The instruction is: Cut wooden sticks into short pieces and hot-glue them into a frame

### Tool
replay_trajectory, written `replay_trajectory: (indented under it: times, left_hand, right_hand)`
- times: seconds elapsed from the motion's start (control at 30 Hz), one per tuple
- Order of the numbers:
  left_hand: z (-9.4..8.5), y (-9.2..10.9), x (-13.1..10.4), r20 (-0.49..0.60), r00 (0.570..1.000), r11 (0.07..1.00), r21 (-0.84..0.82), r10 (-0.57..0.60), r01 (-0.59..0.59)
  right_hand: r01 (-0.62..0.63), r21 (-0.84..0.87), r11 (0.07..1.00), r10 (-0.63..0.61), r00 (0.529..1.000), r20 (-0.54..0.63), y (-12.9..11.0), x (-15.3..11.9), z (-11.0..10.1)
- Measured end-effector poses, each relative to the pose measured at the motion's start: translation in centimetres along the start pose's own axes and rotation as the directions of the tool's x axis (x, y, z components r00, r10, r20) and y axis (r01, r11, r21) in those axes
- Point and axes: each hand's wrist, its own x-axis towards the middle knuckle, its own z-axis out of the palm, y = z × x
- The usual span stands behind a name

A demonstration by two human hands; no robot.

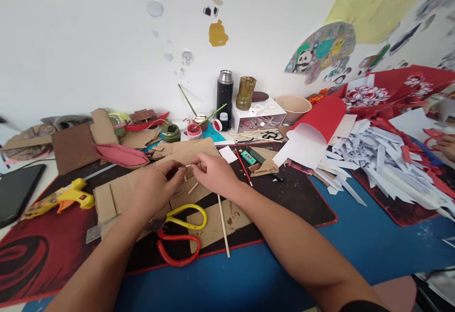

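My left hand (pixel 158 186) is closed in a pinch over the corrugated cardboard (pixel 135 184). Facing it, my right hand (pixel 215 174) pinches as well, fingertips almost meeting the left ones. Between them shows a short, pale piece of thin wooden stick (pixel 188 165), mostly covered by the fingers. A longer wooden stick (pixel 223 227) lies below my right wrist, across a flat cardboard piece (pixel 232 217). Scissors with one yellow and one red handle (pixel 180 261) rest just in front of my hands, their blades partly hidden by my left forearm.
A yellow glue gun (pixel 66 199) lies at the left near a black tablet-like device (pixel 19 193). Paint jars (pixel 171 133), a black thermos (pixel 224 95) and a white box (pixel 259 118) stand behind. Paper strips (pixel 380 160) pile up at right, near another person's hand (pixel 447 146).
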Motion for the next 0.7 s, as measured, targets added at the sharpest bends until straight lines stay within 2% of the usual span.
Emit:
replay_trajectory:
  times: [0.1, 0.27, 0.57, 0.7]
  left_hand:
    - [0.2, -0.1, -0.2, -0.005, 1.0, 0.996, 0.086, 0.012, -0.011]
    - [0.0, 0.0, -0.3, 0.0, 0.995, 0.978, 0.188, 0.096, -0.094]
    - [1.0, 0.1, -0.7, -0.057, 0.99, 0.991, 0.013, 0.131, -0.13]
    - [1.0, 0.6, -0.9, -0.078, 0.989, 0.992, 0.005, 0.127, -0.127]
  right_hand:
    - [-0.013, -0.023, 1.0, 0.013, 1.0, 0.014, 0.2, 0.0, 0.1]
    - [-0.011, -0.01, 1.0, 0.012, 1.0, 0.016, 0.5, 0.1, 0.1]
    - [-0.031, 0.029, 0.999, 0.031, 1.0, -0.005, -0.1, -0.2, 0.1]
    - [-0.052, 0.112, 0.992, 0.054, 0.998, -0.015, -0.1, -0.2, 0.3]
